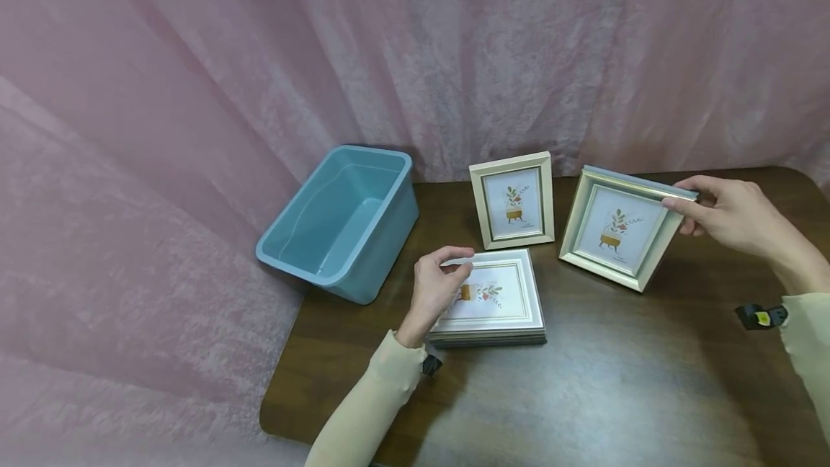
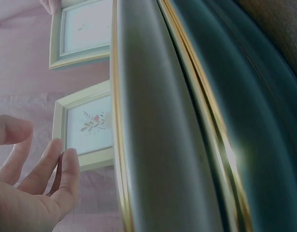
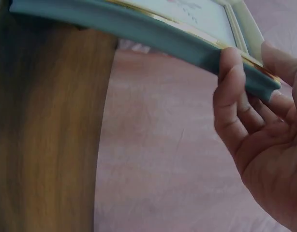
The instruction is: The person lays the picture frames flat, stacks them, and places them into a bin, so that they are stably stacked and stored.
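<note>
A picture frame (image 1: pixel 612 229) with a pale green and gold border stands tilted at the right. My right hand (image 1: pixel 733 215) grips it by the upper right corner, thumb on the front and fingers behind. Whether its lower edge touches the table cannot be told. In the right wrist view, the green side of that frame (image 3: pixel 153 36) runs to the fingers. My left hand (image 1: pixel 441 287) hovers at the left side of a stack of picture frames (image 1: pixel 496 308), its fingers loosely bent with nothing between them. A white frame lies on top of the stack, its flower picture turned sideways.
A cream picture frame (image 1: pixel 512 200) stands upright behind the stack. To the left, a blue plastic bin (image 1: pixel 395 229) sits at the edge of the dark wooden table (image 1: pixel 616 380). Pink cloth (image 1: pixel 493 42) hangs behind the table and down its left side.
</note>
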Tool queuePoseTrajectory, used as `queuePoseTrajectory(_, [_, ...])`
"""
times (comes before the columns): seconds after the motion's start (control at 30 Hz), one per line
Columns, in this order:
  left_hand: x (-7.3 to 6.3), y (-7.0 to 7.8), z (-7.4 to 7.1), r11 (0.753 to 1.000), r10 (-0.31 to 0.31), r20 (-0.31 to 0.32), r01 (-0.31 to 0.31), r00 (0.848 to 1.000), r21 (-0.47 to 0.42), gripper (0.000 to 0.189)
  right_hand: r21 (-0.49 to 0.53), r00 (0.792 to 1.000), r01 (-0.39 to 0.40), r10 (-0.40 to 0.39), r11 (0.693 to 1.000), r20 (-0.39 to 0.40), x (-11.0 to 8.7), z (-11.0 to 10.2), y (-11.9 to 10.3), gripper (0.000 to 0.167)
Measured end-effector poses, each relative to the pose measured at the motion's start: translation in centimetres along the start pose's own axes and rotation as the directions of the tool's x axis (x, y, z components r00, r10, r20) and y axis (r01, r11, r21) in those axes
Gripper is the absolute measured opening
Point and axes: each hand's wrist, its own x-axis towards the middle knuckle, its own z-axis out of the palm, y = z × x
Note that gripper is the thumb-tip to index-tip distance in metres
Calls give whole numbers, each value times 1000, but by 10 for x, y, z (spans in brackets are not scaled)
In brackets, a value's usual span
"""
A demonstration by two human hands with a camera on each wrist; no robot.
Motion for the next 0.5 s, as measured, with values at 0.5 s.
queuePoseTrajectory(0.5, [-1, 4, -3, 999, -11, 105, 16, 994, -43, 19, 272, 987, -21, 63, 962, -146, -49, 11, -38, 20])
